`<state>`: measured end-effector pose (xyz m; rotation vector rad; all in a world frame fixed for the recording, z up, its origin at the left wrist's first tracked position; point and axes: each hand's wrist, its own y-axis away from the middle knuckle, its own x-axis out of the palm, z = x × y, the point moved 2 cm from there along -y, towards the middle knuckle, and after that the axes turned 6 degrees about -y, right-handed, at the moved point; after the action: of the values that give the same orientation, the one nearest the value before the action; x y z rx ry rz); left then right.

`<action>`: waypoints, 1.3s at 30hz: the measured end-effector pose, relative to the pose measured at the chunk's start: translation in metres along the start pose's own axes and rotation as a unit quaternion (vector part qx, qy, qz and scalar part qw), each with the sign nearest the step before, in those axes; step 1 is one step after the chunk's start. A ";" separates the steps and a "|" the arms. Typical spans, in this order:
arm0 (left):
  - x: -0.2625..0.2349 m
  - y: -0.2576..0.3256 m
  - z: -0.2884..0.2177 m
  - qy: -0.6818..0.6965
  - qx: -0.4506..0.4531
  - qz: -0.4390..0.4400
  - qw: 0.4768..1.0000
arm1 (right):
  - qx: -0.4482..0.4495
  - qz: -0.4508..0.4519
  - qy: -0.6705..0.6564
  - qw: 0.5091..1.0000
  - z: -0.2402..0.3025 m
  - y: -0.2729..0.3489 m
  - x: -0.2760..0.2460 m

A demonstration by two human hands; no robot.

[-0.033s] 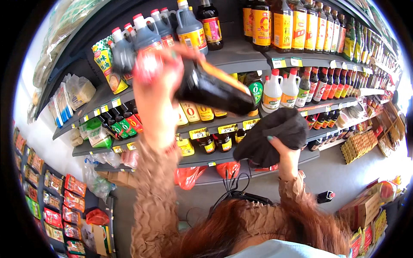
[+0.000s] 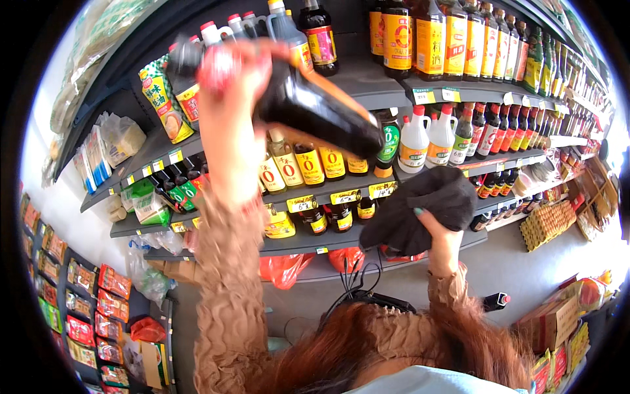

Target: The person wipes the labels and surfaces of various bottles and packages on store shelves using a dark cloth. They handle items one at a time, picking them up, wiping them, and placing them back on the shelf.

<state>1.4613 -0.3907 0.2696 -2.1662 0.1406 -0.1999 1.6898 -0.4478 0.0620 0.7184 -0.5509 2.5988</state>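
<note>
My left hand [image 2: 226, 88] is raised at the upper left, its fingers wrapped round the neck end of a large dark bottle [image 2: 321, 111]. The bottle is tilted, its base pointing down to the right, with an orange-yellow label edge along its upper side. A red part and a blurred grey tip show beyond my fingers. In my right hand [image 2: 443, 240] is a bunched black cloth [image 2: 420, 207], the thumb lying on top and the other fingers hidden behind it. Cloth and bottle are apart, both in front of the shelves.
Dark shelves [image 2: 367, 92] curve across the view, filled with sauce and vinegar bottles [image 2: 413, 141]. Red plastic bags [image 2: 285, 269] hang below the lowest shelf. Packets [image 2: 115, 282] line a rack at left. A small dark bottle [image 2: 497, 301] and a cardboard box [image 2: 548, 322] are at lower right.
My left hand and the dark bottle have moved slightly up and left. The cloth in my right hand has shifted a little to the right.
</note>
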 end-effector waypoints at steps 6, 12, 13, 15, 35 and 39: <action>0.023 -0.138 0.069 -0.010 0.053 0.048 0.997 | -0.007 -0.110 0.122 0.986 0.009 -0.014 -0.116; 0.041 -0.204 0.165 -0.180 0.072 0.062 0.979 | -0.008 -0.145 0.130 0.981 0.019 -0.017 -0.203; 0.046 -0.213 0.176 -0.201 0.049 0.056 0.977 | -0.010 -0.149 0.133 0.980 0.022 -0.018 -0.212; 0.051 -0.229 0.195 -0.208 -0.003 0.038 0.977 | -0.005 -0.161 0.141 0.977 0.019 -0.020 -0.232; 0.062 -0.233 0.230 -0.419 -0.010 -0.055 0.906 | 0.026 -0.196 0.055 0.979 -0.007 -0.045 -0.202; 0.055 -0.191 0.194 -0.320 0.101 -0.108 0.936 | 0.033 -0.133 0.045 0.990 -0.009 -0.048 -0.184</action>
<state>1.5579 -0.1355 0.3238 -1.9320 -0.4722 0.3570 1.8540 -0.4506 -0.0333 0.6427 -0.3194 2.3952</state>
